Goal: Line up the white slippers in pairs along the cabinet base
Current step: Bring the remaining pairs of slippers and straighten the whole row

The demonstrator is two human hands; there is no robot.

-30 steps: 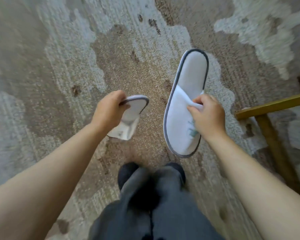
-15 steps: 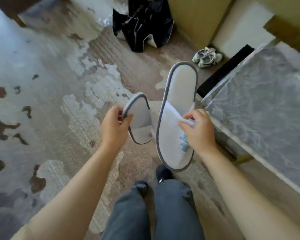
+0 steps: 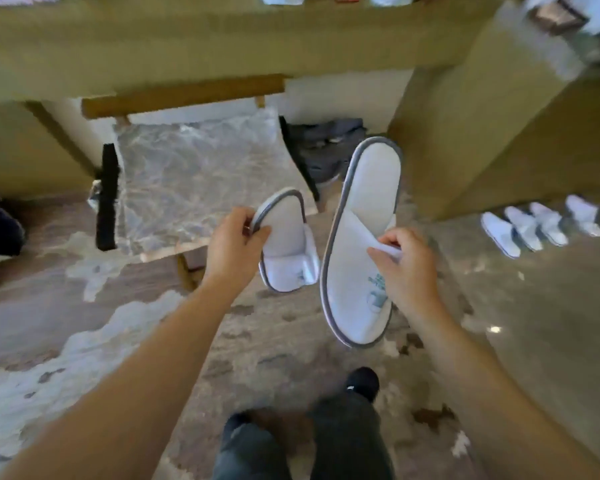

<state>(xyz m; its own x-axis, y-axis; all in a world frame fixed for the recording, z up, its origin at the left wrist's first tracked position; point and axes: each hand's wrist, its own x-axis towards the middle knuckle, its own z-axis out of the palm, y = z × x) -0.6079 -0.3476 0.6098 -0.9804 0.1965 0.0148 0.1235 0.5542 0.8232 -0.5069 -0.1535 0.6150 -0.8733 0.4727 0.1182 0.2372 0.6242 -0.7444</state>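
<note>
My left hand point(image 3: 234, 244) pinches the grey-trimmed heel rim of a white slipper point(image 3: 286, 247) that hangs toe-down. My right hand point(image 3: 404, 268) pinches the strap of a second white slipper point(image 3: 357, 244), held up in the air with its heel pointing away from me. Both slippers are above the carpet, in front of my legs. At the right, several white slippers point(image 3: 541, 225) lie side by side on the floor along the base of the tan cabinet point(image 3: 492, 140).
A chair with a plastic-covered seat point(image 3: 194, 174) stands ahead on the left, under a tan desk point(image 3: 187, 39). A dark bundle point(image 3: 326, 147) lies on the floor behind it. Patterned carpet point(image 3: 264, 358) stretches around my feet; smooth floor point(image 3: 551, 323) lies to the right.
The view has swung round from bare carpet to the chair, desk and cabinet with the slipper row. Both hands keep their slippers; the left slipper now hangs toe-down.
</note>
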